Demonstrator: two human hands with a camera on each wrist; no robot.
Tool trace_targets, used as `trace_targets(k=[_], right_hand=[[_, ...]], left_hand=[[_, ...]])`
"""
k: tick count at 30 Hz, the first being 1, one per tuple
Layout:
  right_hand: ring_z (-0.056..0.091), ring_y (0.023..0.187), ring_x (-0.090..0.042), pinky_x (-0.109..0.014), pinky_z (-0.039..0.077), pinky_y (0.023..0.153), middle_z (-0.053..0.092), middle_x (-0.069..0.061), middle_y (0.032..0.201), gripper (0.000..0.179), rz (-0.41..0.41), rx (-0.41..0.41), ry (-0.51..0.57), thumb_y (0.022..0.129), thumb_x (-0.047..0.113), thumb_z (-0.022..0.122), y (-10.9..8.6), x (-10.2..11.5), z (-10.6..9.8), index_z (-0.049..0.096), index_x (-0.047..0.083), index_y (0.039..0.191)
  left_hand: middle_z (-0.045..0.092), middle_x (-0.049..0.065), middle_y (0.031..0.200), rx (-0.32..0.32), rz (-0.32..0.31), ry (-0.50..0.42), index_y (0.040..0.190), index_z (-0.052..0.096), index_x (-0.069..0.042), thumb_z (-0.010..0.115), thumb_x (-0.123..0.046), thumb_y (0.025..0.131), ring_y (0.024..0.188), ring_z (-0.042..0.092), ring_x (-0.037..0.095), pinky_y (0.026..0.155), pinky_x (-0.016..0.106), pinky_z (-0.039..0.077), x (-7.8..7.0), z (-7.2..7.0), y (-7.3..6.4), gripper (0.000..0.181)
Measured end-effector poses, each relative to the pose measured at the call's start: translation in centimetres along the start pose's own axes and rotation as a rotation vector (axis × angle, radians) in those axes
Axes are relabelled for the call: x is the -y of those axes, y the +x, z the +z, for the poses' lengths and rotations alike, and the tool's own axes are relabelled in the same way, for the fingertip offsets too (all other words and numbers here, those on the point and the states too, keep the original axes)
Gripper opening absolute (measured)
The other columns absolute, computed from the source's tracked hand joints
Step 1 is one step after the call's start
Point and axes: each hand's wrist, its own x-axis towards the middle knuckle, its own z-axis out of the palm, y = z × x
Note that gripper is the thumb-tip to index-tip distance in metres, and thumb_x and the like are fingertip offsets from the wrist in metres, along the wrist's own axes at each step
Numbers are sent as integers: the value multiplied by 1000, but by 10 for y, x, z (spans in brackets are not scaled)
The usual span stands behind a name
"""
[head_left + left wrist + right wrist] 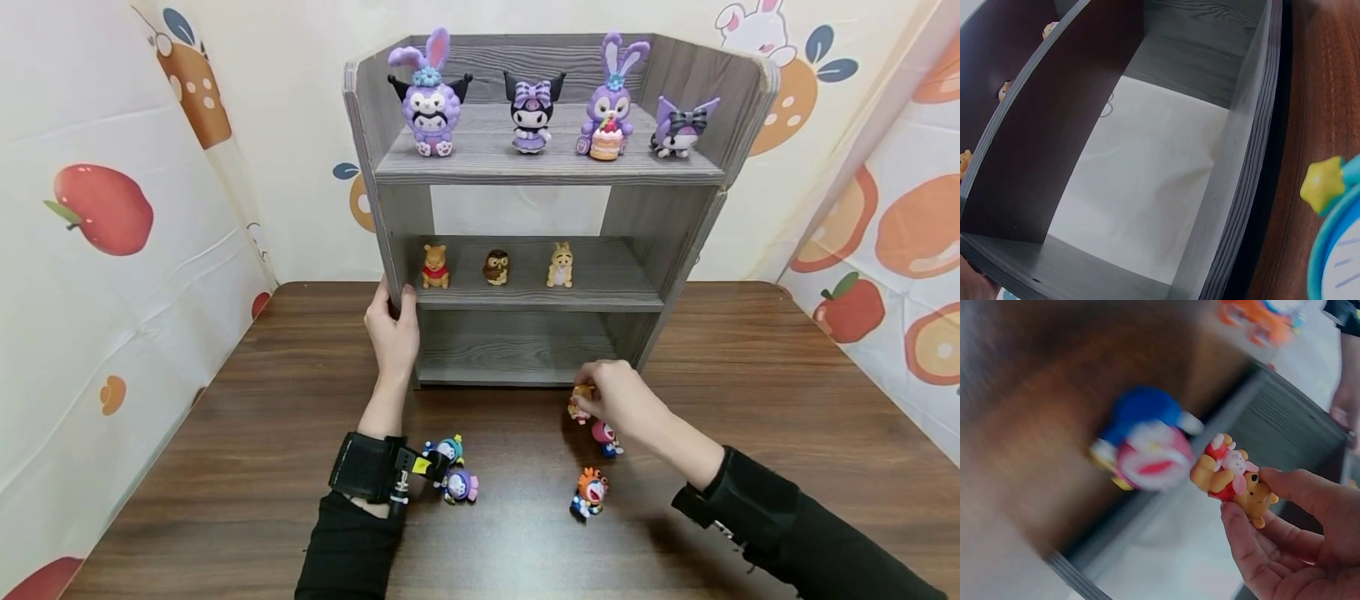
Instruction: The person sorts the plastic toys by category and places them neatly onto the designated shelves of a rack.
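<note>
Bear figurine (pixel 1229 477) pinched by the fingers of the right hand (pixel 624 400), just in front of the lowest shelf (pixel 517 367); left hand (pixel 393 333) fingers grip the shelf unit's (pixel 540 172) side. Apparent step: picking up; next probably calls for careful upright placement.

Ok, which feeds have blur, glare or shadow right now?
Head: fairly crisp, a pale glare on the table near the bottom edge. Left wrist: shelf legible, one board in deep shade. Right wrist: table and pink toy smeared, bear in the right hand noticeably clearer.
</note>
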Motion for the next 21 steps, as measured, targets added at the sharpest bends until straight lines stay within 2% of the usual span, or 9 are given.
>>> trace_targets(k=[3, 8, 14, 18, 21], right_hand=[[50, 55, -9, -23, 42, 48, 60, -5, 66, 5, -27, -26, -24, 70, 0, 67, 1, 5, -17, 63, -1, 73], [53, 55, -10, -24, 44, 49, 60, -5, 66, 5, -46, -41, -57, 70, -1, 67, 4, 17, -54, 63, -2, 73], [53, 57, -11, -26, 45, 52, 61, -4, 67, 6, -32, -33, -76, 72, 0, 66, 11, 29, -96, 64, -2, 77], [54, 59, -14, -30, 45, 53, 61, -6, 68, 8, -8, -38, -121, 74, 1, 66, 19, 30, -114, 64, -3, 80], [55, 60, -18, -34, 45, 54, 61, -9, 70, 9, 1, -46, -160, 75, 2, 65, 26, 27, -123, 63, -5, 82]], left_hand=[[44, 15, 61, -2, 2, 2, 110, 55, 11, 45, 7, 84, 49, 30, 8, 47, 22, 26, -1, 0, 0, 29], [41, 11, 58, -2, 7, 7, 102, 56, 13, 44, 7, 83, 49, 30, 7, 46, 22, 25, -2, 0, 1, 23], [49, 18, 65, -4, -1, -5, 102, 56, 14, 44, 7, 83, 51, 32, 7, 47, 21, 27, -2, -1, 1, 23], [50, 18, 67, -4, 0, -5, 104, 56, 13, 44, 7, 84, 51, 32, 7, 47, 21, 27, -2, -1, 1, 24], [44, 15, 60, -4, 5, 5, 100, 56, 13, 45, 7, 84, 49, 31, 8, 47, 21, 26, -2, 0, 1, 21]])
